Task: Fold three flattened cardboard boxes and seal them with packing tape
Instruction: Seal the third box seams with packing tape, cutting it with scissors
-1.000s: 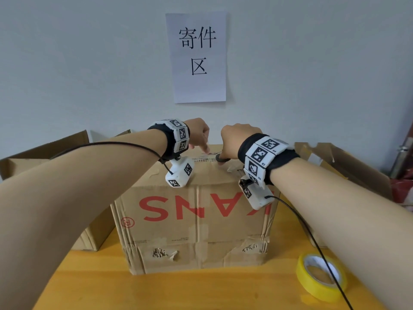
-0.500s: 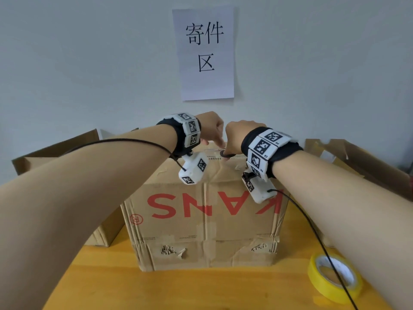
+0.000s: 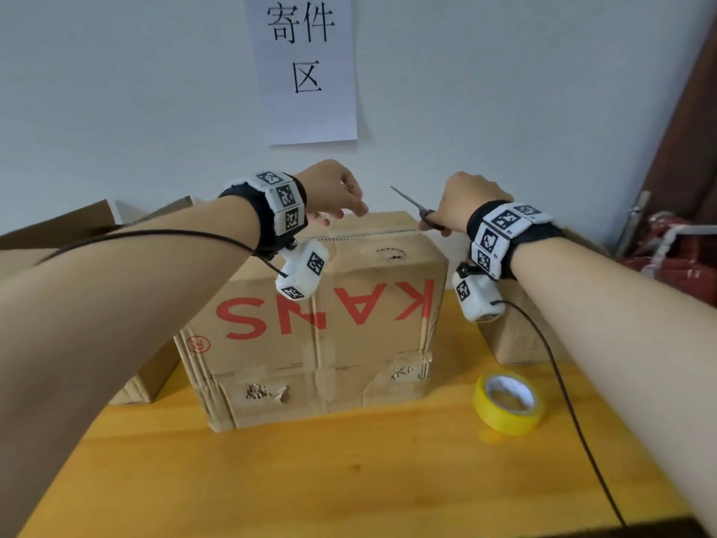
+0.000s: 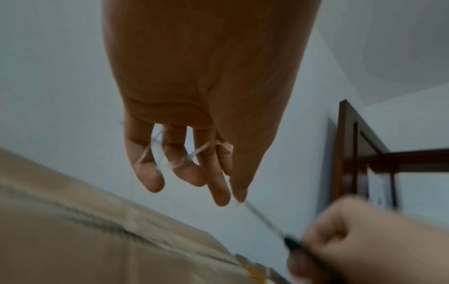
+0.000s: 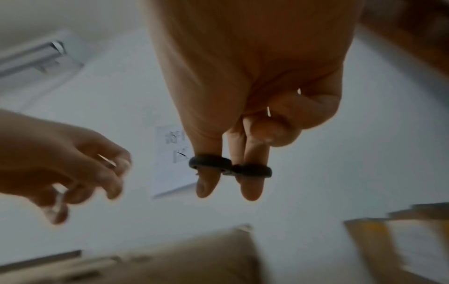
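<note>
Brown cardboard box point(image 3: 318, 324) with red lettering, yellow tape roll point(image 3: 507, 401), black-handled scissors point(image 3: 421, 211).

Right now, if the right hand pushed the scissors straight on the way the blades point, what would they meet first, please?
Probably the left hand. The scissors in the right hand point up and left above the box, with open air between; depth is unclear, so they might pass it.
</note>
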